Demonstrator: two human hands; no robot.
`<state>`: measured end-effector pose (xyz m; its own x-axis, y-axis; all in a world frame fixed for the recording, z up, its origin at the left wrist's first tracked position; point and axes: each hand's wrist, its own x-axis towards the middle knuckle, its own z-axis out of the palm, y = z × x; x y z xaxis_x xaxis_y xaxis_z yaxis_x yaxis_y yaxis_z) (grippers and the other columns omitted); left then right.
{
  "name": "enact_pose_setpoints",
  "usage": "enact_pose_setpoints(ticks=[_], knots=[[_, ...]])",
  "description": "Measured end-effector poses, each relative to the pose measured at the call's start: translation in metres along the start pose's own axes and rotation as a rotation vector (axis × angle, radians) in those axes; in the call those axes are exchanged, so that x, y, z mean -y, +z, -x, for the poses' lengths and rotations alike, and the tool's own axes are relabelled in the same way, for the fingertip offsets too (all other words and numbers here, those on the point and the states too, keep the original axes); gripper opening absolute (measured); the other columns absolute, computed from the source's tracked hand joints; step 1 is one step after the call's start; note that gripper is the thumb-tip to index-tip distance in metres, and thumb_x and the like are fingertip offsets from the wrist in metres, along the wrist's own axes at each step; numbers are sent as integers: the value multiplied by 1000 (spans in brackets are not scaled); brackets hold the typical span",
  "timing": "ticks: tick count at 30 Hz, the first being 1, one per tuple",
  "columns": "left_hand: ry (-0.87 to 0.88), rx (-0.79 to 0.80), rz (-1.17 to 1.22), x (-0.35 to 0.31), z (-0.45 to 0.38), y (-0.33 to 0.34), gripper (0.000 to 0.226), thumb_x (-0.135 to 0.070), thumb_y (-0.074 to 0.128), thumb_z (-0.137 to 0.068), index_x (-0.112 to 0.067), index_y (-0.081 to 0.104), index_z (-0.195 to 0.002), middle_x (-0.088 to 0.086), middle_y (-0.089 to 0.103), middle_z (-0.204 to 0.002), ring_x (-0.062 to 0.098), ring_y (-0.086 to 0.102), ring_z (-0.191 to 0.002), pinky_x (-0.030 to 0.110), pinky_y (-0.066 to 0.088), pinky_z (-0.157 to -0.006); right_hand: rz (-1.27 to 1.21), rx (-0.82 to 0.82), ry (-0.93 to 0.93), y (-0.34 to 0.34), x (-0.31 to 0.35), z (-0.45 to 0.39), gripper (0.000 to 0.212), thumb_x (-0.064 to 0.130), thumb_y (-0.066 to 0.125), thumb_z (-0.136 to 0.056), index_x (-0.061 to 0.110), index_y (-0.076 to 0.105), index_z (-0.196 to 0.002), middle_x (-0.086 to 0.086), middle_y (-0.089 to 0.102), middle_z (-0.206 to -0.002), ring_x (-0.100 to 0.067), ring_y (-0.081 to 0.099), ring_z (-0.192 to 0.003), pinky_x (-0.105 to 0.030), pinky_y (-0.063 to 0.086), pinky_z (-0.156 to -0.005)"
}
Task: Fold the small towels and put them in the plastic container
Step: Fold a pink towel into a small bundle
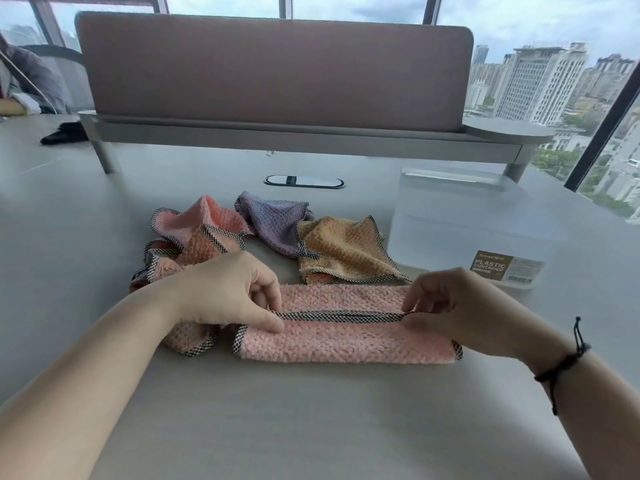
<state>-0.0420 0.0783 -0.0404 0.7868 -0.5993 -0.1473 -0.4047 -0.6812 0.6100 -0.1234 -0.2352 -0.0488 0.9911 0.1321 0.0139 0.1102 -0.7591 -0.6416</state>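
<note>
Observed: a pink fluffy towel with a checked black-and-white trim [346, 344] lies on the pale grey counter [311, 427] directly before me, folded into a long flat strip. My left hand [228, 292] pinches the trimmed edge at its left end; my right hand [446, 303] pinches the same edge at the right end. Both hands have fingers curled on the fabric. A crumpled pink towel [194, 244], a crumpled purple towel [273, 223] and a crumpled orange-yellow towel [343, 254] lie just beyond. The translucent plastic container with a brown label [471, 230] stands to their right.
</note>
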Motion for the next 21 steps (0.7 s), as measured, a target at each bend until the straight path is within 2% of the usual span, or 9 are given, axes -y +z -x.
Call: enact_pose_setpoints(ticks=[4,8,9,11,13,16,18,19,21], knots=[[22,1,17,3,0,-1,22,-35,91,-68,-29,75,-82,0,71,-69,5,56,-58,26,44,-60,53,-28,-11,3,1,0,10,26,80,-78,29,71,-75,7,69,-66,-2,53,-49,-18,43,-49],[94,-16,-2,5,-1,-2,32,-37,91,-67,-45,76,-94,-11,65,-75,1,51,-62,23,42,-62,141,-44,-56,6,3,1,12,22,78,-77,31,71,-73,9,67,-66,-3,56,-51,-18,46,-47],[116,-28,-38,5,-1,-2,35,-39,90,-67,-50,75,-96,-15,64,-84,0,54,-69,21,42,-67,185,-62,-74,7,3,1,11,24,78,-76,33,72,-73,11,65,-68,-4,58,-56,-18,46,-51],[157,-15,-144,0,1,-1,37,-47,88,-66,-58,72,-98,-24,57,-104,-4,56,-96,21,43,-82,250,-114,-95,9,3,1,11,28,77,-74,38,73,-75,13,60,-77,-2,56,-69,-17,43,-59],[189,41,-185,-7,3,3,34,-46,86,-68,-56,73,-97,-28,54,-111,-3,52,-109,23,43,-92,318,-163,-96,10,5,2,11,32,74,-74,42,74,-80,14,55,-83,0,53,-71,-18,40,-62],[192,98,-121,-17,5,9,28,-40,88,-68,-47,77,-93,-21,59,-105,0,58,-97,20,45,-84,486,-209,-77,17,14,5,13,36,66,-79,41,74,-88,15,53,-84,-6,56,-73,-28,47,-65],[193,135,-97,-23,8,11,28,-41,90,-66,-43,79,-92,-14,63,-99,6,60,-84,22,48,-75,572,-230,-62,23,22,8,17,42,58,-85,37,74,-88,17,53,-80,-11,59,-77,-29,47,-64],[197,168,-76,-25,9,11,28,-41,90,-67,-40,79,-94,-10,65,-97,10,61,-79,28,51,-73,602,-242,-61,26,24,9,25,48,53,-88,33,72,-83,16,54,-77,-11,60,-76,-28,46,-62],[198,295,54,-30,12,13,30,-34,86,-74,-33,79,-103,-4,71,-97,18,64,-77,33,53,-71,650,-271,-64,31,29,11,57,66,34,-92,22,63,-69,10,56,-71,-11,58,-67,-28,42,-57]])
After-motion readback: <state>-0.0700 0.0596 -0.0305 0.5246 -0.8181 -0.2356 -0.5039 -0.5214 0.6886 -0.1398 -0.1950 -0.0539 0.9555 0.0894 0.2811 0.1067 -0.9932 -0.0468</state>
